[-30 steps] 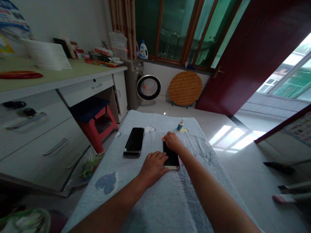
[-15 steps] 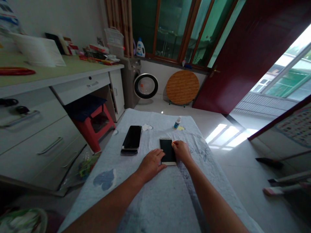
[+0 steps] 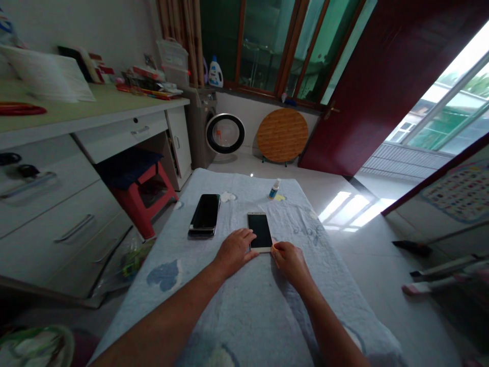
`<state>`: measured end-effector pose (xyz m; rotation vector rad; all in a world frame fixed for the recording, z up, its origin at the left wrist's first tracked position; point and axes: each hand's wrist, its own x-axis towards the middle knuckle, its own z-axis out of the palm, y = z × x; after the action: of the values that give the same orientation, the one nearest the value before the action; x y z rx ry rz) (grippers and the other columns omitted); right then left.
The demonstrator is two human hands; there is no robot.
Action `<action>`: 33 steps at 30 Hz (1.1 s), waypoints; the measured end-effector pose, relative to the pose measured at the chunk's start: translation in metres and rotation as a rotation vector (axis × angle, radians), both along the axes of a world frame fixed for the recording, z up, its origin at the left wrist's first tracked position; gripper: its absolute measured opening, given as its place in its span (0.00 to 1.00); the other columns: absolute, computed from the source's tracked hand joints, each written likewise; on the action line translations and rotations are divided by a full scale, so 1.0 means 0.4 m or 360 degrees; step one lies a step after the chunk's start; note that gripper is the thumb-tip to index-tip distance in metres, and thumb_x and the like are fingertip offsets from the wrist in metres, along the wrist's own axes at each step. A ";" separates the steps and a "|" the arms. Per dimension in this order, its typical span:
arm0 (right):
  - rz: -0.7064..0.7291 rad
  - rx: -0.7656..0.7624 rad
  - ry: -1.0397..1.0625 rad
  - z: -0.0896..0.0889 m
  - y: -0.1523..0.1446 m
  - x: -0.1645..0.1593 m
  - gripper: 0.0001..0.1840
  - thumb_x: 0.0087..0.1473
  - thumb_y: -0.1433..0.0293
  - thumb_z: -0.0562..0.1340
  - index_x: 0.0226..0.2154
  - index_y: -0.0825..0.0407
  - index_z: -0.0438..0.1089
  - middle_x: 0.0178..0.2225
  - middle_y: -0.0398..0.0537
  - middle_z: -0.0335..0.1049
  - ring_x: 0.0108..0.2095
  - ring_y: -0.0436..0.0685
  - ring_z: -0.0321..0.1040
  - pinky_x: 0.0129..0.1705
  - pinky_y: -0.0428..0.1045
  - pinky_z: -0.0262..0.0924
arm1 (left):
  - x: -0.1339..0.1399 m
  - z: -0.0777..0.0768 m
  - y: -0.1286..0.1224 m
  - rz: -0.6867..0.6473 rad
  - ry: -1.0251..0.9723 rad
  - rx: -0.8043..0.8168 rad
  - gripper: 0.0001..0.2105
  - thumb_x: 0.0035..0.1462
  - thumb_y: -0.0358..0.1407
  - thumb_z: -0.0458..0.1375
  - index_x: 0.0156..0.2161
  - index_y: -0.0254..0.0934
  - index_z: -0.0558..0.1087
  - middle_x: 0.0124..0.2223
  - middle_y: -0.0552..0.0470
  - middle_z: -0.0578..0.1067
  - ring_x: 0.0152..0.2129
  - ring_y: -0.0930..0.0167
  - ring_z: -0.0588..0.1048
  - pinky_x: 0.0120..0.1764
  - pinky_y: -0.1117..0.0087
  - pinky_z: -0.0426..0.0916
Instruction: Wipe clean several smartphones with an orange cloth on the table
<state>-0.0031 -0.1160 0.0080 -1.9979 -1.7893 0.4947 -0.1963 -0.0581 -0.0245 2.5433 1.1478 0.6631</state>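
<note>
A smartphone with a dark screen and a pale frame lies face up on the cloth-covered table. Along its left side my left hand steadies it, fingertips on the edge of the screen and thumb by the bottom corner. My right hand is at the lower right corner of the phone, thumb and fingers pinched together. Something small and orange-tinted shows at those fingertips, too small to name. Farther left are dark phones, apparently stacked. A small bottle with a white top and blue label stands beyond the smartphone.
A pale patterned cloth covers the table. To the left are a desk with drawers and a red stool. Behind stand a washing machine with its round door open, a round wooden tabletop and a dark red door.
My right hand has slid down the right edge of the smartphone, from its upper part to the bottom corner. My left hand stays on the left edge. The view has shifted slightly.
</note>
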 end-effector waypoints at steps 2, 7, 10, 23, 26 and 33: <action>0.0021 0.0008 0.0025 0.004 -0.015 0.006 0.12 0.55 0.69 0.56 0.33 0.53 0.76 0.31 0.50 0.75 0.33 0.54 0.70 0.33 0.44 0.57 | -0.002 0.003 0.000 -0.0003 -0.0010 0.0000 0.20 0.54 0.41 0.63 0.50 0.36 0.70 0.54 0.42 0.71 0.53 0.61 0.68 0.56 0.57 0.62; 0.0274 0.0148 0.0044 0.014 -0.018 0.022 0.08 0.55 0.72 0.58 0.32 0.53 0.74 0.33 0.48 0.70 0.35 0.53 0.67 0.38 0.45 0.56 | -0.007 0.006 0.007 -0.0011 -0.0083 -0.0070 0.12 0.62 0.36 0.53 0.49 0.38 0.71 0.54 0.46 0.72 0.53 0.65 0.69 0.56 0.59 0.62; 0.0420 0.0199 -0.0048 0.008 -0.004 0.018 0.10 0.57 0.73 0.56 0.28 0.53 0.72 0.32 0.47 0.67 0.35 0.52 0.64 0.38 0.45 0.55 | -0.007 -0.001 0.016 -0.0007 -0.0078 -0.0110 0.13 0.61 0.28 0.52 0.49 0.36 0.73 0.54 0.46 0.72 0.52 0.67 0.69 0.57 0.61 0.61; 0.0577 0.0273 -0.0430 -0.009 0.001 -0.063 0.09 0.59 0.76 0.57 0.30 0.53 0.71 0.34 0.48 0.66 0.37 0.54 0.60 0.41 0.46 0.53 | -0.007 -0.022 0.024 -0.0029 -0.0116 -0.0091 0.16 0.58 0.26 0.54 0.51 0.38 0.73 0.53 0.47 0.72 0.51 0.67 0.70 0.57 0.62 0.63; 0.0654 0.0322 -0.0494 -0.026 0.010 -0.110 0.09 0.59 0.76 0.56 0.31 0.53 0.71 0.34 0.48 0.66 0.37 0.54 0.59 0.41 0.48 0.53 | -0.009 -0.018 0.024 -0.0034 -0.0118 -0.0125 0.16 0.59 0.27 0.53 0.51 0.39 0.73 0.54 0.48 0.72 0.52 0.67 0.69 0.57 0.61 0.62; 0.0761 0.0408 -0.0547 -0.030 0.022 -0.146 0.07 0.59 0.75 0.57 0.36 0.52 0.71 0.39 0.49 0.68 0.37 0.55 0.59 0.39 0.49 0.53 | -0.012 -0.011 0.022 -0.0066 -0.0155 -0.0238 0.16 0.60 0.28 0.52 0.50 0.37 0.73 0.56 0.47 0.71 0.54 0.68 0.68 0.57 0.64 0.62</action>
<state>-0.0613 -0.1072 -0.0041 -1.5453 -2.4180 0.0428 -0.2012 -0.0493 -0.0289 2.3763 1.0675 0.6577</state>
